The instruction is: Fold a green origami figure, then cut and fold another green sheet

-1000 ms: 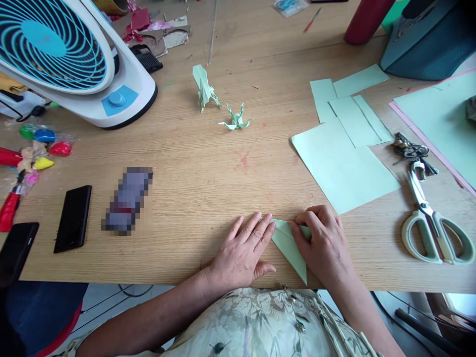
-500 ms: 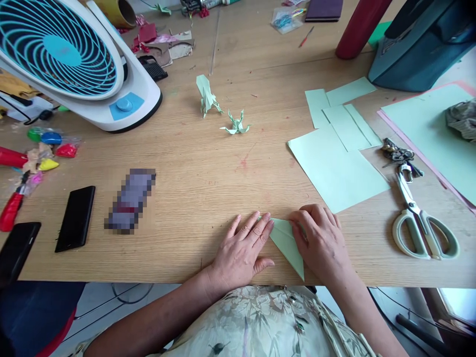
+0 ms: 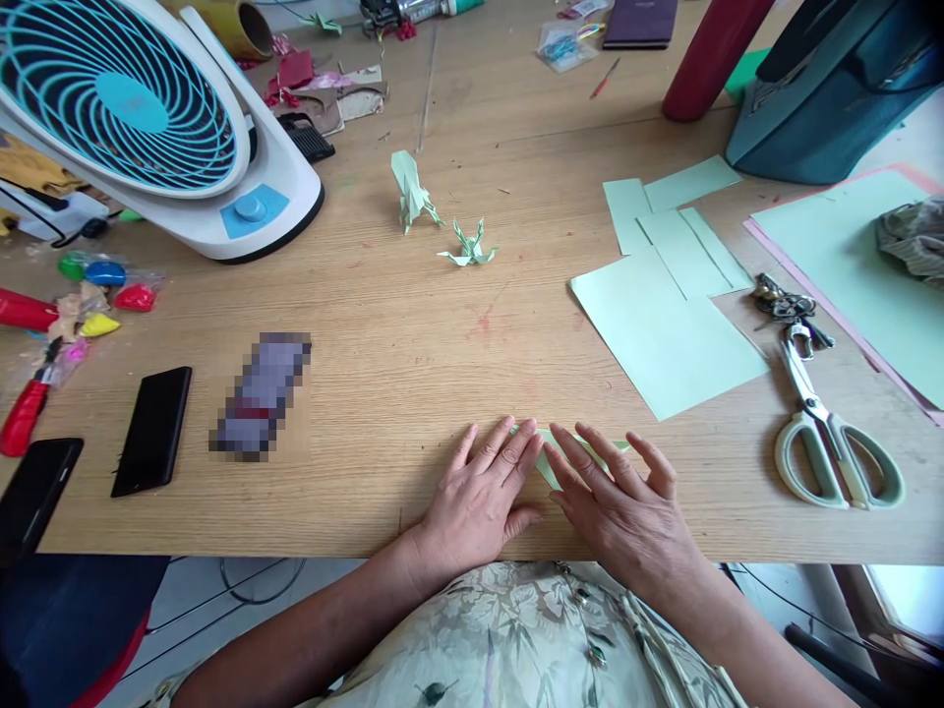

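A folded piece of pale green paper [image 3: 547, 470] lies at the near edge of the wooden table, mostly covered by my hands. My left hand [image 3: 483, 492] is flat on its left side, fingers stretched out and thumb apart. Across the rest of the paper lies my right hand [image 3: 619, 501], fingers spread and pressing down on it. A thin green tip of the paper shows beyond the right fingers. Farther back stand two folded green paper figures, a taller one [image 3: 413, 192] and a small spiky one [image 3: 469, 244].
To the right are green paper sheets [image 3: 664, 344], scissors [image 3: 830, 433] and keys [image 3: 789, 305]. A fan [image 3: 272, 211] stands at the back left, with a black phone [image 3: 152, 433] in front of it. A red bottle [image 3: 712, 64] and a teal bag [image 3: 811, 118] stand at the back right.
My right hand has gone from curled fingers at the paper's right side to spread fingers flat over it, moving left. Less of the folded paper shows. My left hand stays in place.
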`<state>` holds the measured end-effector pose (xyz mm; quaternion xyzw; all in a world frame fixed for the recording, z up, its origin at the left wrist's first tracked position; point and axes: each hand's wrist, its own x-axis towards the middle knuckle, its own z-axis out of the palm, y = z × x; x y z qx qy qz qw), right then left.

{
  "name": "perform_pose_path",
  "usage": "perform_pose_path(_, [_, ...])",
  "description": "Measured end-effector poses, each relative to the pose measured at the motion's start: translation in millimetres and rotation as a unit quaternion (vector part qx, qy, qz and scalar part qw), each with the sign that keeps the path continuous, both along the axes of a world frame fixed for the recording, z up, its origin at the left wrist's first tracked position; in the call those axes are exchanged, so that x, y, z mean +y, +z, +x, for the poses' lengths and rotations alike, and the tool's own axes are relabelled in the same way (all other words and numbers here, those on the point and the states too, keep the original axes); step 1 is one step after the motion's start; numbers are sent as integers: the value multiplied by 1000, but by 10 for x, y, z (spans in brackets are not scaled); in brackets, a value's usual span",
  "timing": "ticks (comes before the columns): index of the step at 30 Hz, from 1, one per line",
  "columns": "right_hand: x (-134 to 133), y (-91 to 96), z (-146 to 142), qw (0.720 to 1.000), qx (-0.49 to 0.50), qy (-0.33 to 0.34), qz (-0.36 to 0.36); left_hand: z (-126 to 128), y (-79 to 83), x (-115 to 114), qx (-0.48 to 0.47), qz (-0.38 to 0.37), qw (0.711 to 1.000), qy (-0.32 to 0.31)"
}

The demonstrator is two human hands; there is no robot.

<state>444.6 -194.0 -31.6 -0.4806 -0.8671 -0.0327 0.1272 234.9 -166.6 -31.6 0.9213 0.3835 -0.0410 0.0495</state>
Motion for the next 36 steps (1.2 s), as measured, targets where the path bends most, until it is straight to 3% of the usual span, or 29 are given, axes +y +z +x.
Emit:
perform_pose_path(13, [-73,2,106,998,1,-54,-14,-7,-20,-9,0,17,1000,1])
perform_pose_path(22, [-90,43,174,998,34,-46,-15,42,20,-21,-26,3,1000,8])
perform_pose_path(24, [-136,47,244,994,81,-77,-6,45,13,-15,-43,8,999,9])
perform_pose_path(26, [-196,35,309,978,135,-158,-5,55,-2,-2,-69,23,997,16])
perform_pose_path(29, [-268,-7,328,953,181,-237,-62,112,-15,53,-122,41,991,40])
perform_pose_path(36, [-257,-90,150,953,155,-231,-122,332,86,318,-181,-67,975,109])
